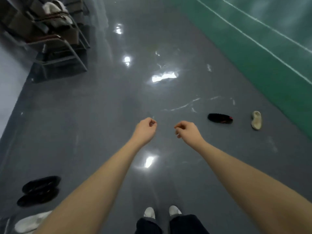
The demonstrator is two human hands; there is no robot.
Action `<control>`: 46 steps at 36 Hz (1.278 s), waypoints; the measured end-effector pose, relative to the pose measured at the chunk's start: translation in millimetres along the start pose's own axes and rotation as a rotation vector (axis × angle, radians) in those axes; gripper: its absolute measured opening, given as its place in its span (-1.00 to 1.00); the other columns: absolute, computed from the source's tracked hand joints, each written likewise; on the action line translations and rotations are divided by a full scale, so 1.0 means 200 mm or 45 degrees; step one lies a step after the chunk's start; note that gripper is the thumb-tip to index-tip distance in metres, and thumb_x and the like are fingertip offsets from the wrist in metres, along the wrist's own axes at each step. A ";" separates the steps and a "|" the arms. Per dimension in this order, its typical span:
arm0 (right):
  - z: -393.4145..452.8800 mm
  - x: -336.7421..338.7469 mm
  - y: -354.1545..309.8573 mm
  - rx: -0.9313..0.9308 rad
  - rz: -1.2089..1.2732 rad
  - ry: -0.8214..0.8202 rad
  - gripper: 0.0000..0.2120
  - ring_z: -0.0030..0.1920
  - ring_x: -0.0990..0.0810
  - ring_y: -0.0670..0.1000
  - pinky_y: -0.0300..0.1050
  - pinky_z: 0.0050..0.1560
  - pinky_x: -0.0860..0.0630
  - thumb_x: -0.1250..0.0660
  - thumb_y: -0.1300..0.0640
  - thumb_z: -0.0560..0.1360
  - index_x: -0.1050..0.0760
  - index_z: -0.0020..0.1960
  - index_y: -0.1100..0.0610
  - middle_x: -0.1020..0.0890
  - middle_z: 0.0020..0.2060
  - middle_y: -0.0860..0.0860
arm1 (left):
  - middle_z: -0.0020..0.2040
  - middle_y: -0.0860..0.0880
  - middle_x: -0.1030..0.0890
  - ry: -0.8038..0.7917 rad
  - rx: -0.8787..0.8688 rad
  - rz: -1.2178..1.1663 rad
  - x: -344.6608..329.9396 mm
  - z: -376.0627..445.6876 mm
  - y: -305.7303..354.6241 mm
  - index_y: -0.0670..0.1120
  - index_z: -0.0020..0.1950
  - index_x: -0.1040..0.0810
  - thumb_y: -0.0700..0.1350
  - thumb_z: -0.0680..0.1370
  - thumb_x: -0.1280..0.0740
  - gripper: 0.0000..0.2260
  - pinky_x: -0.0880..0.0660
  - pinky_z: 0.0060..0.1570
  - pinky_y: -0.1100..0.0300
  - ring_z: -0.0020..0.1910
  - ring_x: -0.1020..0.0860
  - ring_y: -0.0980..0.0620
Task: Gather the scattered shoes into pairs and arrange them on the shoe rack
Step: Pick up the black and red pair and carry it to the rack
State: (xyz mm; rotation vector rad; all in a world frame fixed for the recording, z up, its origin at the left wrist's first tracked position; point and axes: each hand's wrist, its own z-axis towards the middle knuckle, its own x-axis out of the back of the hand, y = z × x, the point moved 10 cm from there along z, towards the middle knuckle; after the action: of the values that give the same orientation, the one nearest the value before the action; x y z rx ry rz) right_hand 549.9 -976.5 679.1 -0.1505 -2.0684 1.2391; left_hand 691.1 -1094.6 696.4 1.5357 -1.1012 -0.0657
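Note:
Both my arms reach forward over the grey floor, holding nothing. My left hand [146, 128] and my right hand [185, 130] hang with loosely curled fingers, a short gap between them. A black shoe with red trim [220, 118] lies on the floor to the right, and a beige shoe [256, 122] lies further right of it. Two black shoes [39, 190] lie side by side at the lower left, with a white shoe [29, 222] below them. The shoe rack [55, 41] stands at the top left and holds a white shoe [52, 10].
A green floor strip with white lines [263, 43] runs along the right. A pale wall [8, 78] borders the left. My own feet in white shoes [162, 212] stand at the bottom centre. The glossy grey floor shows light glare.

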 end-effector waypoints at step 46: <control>1.06 2.28 0.91 -0.360 0.213 0.758 -0.83 -0.26 -0.55 -0.07 -0.15 -0.12 -0.54 -0.18 0.30 0.54 -0.54 -0.02 0.19 -0.59 -0.28 0.01 | 0.15 -0.10 -0.55 -0.632 -0.455 0.370 -1.81 1.53 1.86 -0.12 0.18 -0.49 -0.10 0.60 -0.17 -0.78 -0.47 0.00 0.11 0.11 -0.55 -0.09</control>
State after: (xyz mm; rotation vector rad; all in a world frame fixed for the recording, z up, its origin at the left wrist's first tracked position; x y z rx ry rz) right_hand 34.5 -836.4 703.8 -0.7427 -1.7083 0.8462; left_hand 92.8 -1036.8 710.4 1.0493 -1.5974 -0.4395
